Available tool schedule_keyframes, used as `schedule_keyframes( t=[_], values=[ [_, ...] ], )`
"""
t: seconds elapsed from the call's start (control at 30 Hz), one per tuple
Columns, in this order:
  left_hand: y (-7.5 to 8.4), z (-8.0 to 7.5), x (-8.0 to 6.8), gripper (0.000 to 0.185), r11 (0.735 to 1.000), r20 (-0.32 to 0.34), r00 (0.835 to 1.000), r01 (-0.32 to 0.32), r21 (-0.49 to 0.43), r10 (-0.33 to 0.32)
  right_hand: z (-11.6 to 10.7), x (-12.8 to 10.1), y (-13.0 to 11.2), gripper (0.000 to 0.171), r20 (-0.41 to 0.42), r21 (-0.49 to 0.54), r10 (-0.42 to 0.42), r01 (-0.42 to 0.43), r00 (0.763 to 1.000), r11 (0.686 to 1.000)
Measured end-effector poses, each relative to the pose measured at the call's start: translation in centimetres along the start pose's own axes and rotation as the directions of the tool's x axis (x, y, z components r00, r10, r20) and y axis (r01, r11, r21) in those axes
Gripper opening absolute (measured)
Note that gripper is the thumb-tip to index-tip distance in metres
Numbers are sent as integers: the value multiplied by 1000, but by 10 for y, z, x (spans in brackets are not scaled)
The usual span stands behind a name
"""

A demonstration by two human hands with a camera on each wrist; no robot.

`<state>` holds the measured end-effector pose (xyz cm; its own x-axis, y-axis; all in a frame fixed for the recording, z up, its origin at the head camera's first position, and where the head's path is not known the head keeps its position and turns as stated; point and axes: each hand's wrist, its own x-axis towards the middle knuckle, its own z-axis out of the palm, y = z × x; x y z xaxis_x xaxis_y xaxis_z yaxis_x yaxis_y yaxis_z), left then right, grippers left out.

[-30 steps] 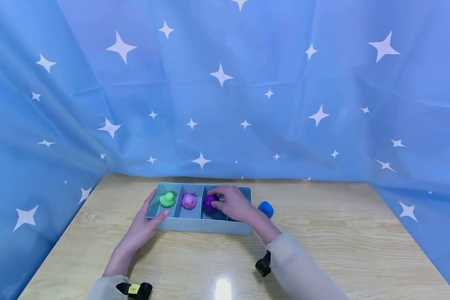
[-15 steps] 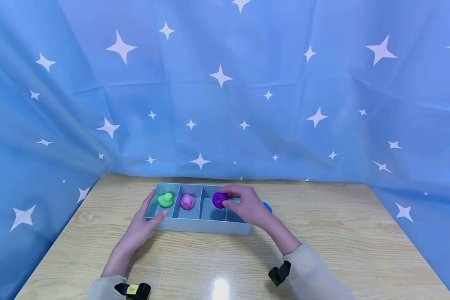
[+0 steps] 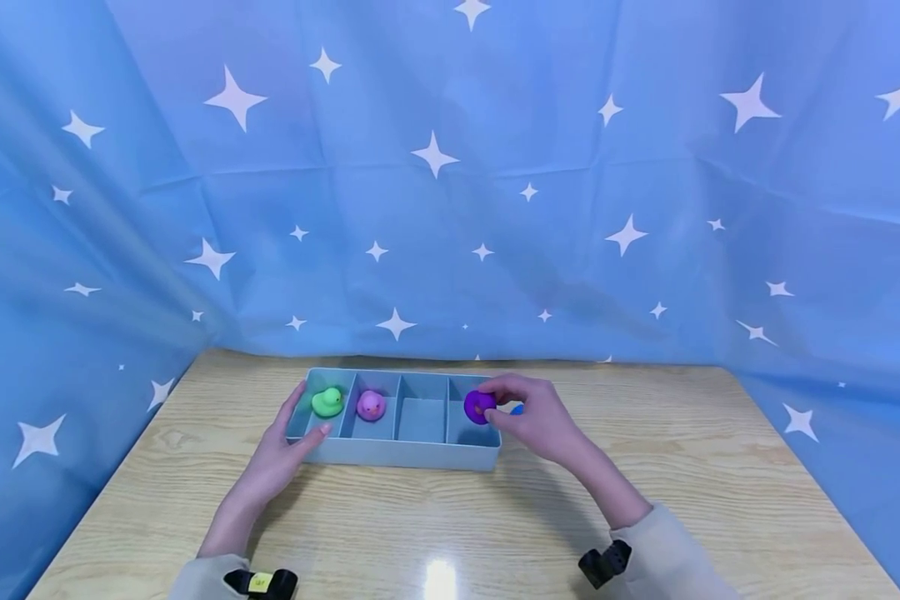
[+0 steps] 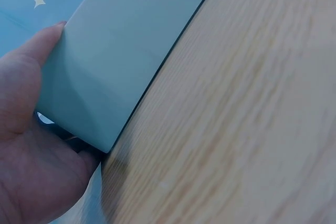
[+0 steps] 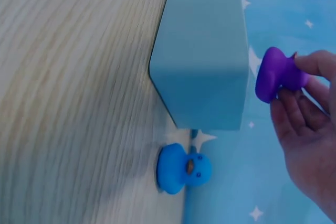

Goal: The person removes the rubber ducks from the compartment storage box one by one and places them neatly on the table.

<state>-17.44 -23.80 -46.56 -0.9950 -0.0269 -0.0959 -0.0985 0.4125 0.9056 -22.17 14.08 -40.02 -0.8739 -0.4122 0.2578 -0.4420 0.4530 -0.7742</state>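
Note:
A light blue divided box (image 3: 405,452) lies on the table. My left hand (image 3: 279,457) holds its left end, thumb over the front rim and fingers along the end wall; the left wrist view shows the hand (image 4: 44,140) around that corner. Between thumb and fingertips, my right hand (image 3: 536,417) pinches a purple rubber duck (image 3: 477,407) over the rightmost compartment. In the right wrist view the purple duck (image 5: 275,74) is above the box's rim. A green rubber duck (image 3: 327,402) sits in the leftmost compartment, a pink one (image 3: 371,406) in the compartment beside it.
A blue rubber duck (image 5: 176,169) stands on the wooden table (image 3: 390,525) just off the box's right end, mostly hidden behind the right hand in the head view. A blue star-patterned curtain (image 3: 450,208) hangs along the table's back and sides.
My right hand has lifted the purple duck out of the third compartment and carried it right, over the rightmost one. The left hand has stayed on the box's left end.

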Motion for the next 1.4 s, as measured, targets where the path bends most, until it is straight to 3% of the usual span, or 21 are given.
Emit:
schedule_keyframes(
  t=[0.33,1.4],
  values=[
    [0,0,-1,90,1000,5,1000,3,-5,-3,-2,-9,3,25,15,28,49,-49,999,998],
    [-1,1,-1,90,1000,2,1000,7,-9,-7,-6,-16,11,27,-20,16,42,-42,999,999]
  ],
)
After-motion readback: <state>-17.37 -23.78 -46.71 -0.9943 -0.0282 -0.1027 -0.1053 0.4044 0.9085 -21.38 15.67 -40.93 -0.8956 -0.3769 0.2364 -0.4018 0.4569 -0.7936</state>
